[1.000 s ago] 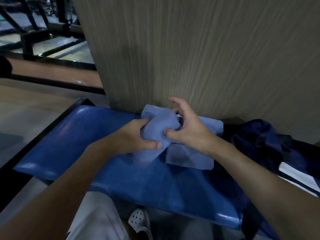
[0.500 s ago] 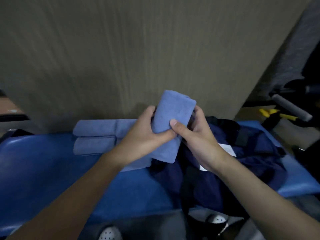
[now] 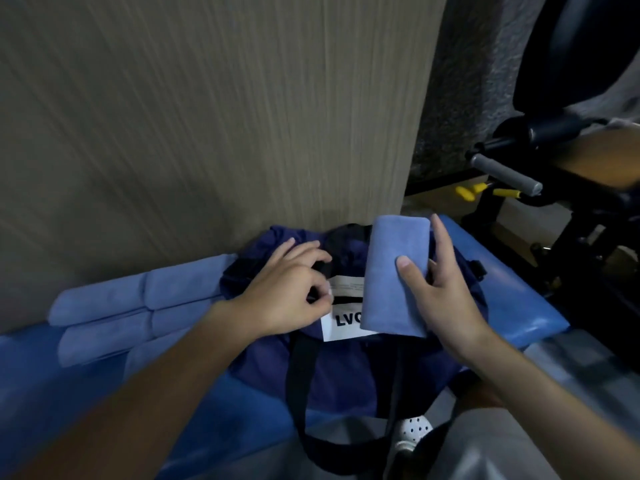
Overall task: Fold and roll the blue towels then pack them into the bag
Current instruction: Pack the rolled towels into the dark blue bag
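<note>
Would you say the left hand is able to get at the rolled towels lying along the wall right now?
Probably yes. The rolled towels lie on the bench just beside the left hand, with nothing between them, though it would first have to release the bag it pinches.

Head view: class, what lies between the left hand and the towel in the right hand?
The navy bag's white label, partly covered by the towel, in the head view.
</note>
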